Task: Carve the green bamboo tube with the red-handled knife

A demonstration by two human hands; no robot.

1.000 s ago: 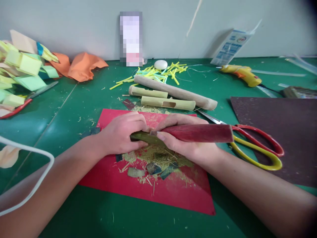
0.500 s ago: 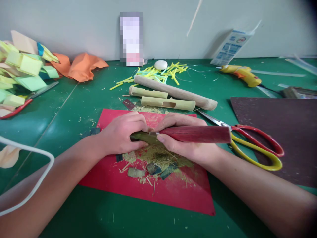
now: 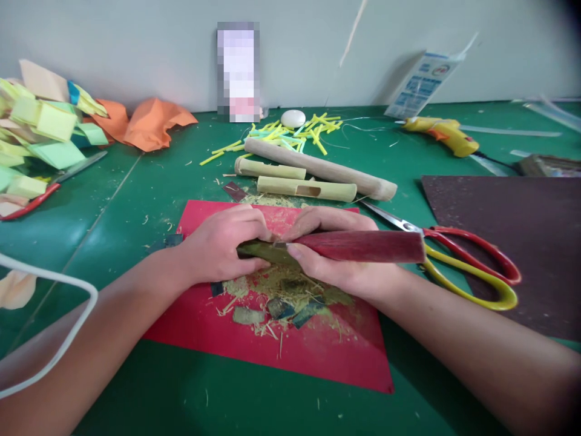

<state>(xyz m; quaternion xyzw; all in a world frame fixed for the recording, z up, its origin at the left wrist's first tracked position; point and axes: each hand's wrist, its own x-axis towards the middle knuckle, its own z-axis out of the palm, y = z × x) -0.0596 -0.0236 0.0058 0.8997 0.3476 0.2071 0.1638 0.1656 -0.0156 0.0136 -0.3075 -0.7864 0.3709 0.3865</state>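
1 red-handled tool (image 3: 367, 246), held above the red sheet (image 3: 186, 327): its long axis lies crosswise, butt end pointing to my right, metal end to my left, and my right hand (image 3: 347, 275) closes around the handle. 1 green piece (image 3: 261, 250), over the same sheet: its long axis also runs nearly crosswise, and my left hand (image 3: 227, 242) grips it between curled fingers and thumb.

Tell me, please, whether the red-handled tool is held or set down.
Held: the right hand grips its red handle.
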